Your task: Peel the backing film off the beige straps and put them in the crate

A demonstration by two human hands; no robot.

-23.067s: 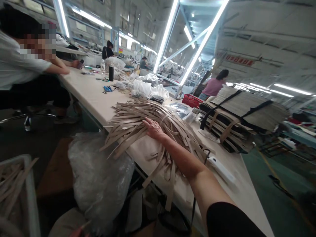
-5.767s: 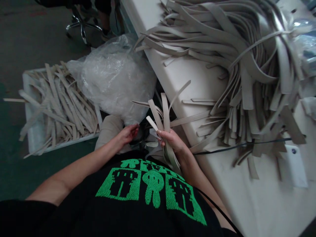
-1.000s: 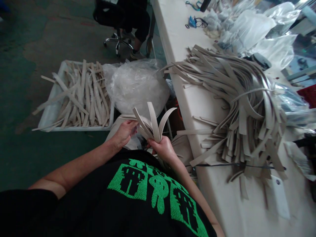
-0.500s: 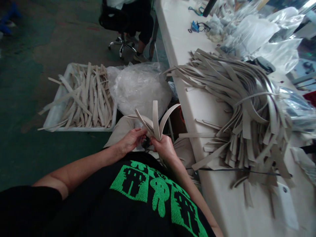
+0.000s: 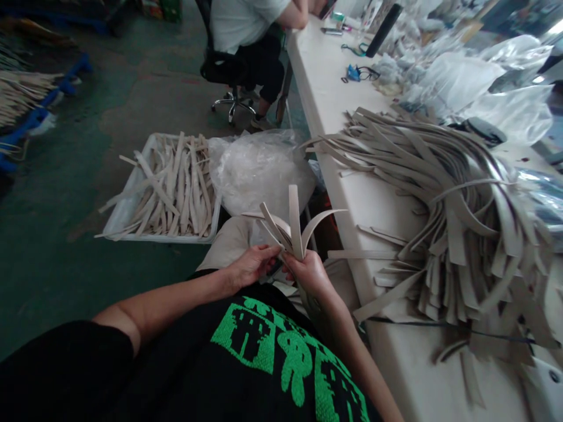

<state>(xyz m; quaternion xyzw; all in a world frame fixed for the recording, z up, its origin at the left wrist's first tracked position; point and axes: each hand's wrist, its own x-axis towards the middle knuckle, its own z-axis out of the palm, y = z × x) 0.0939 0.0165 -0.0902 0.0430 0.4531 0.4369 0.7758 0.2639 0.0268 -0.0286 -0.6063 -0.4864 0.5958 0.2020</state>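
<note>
The left hand (image 5: 253,266) has come in closer to the right hand (image 5: 309,272) over the last second; its fingertips now meet beside the right thumb, so both hands seem to be on one bundle. The right hand is closed around the lower part of the strips (image 5: 294,223), which fan upward above the lap. The left thumb and fingers are nearly together; whether they grip a strip, I cannot tell. The pile (image 5: 444,170) on the bench (image 5: 325,99) and the strip-filled crate (image 5: 121,215) look unchanged, with the bag (image 5: 264,170) between them.
</note>
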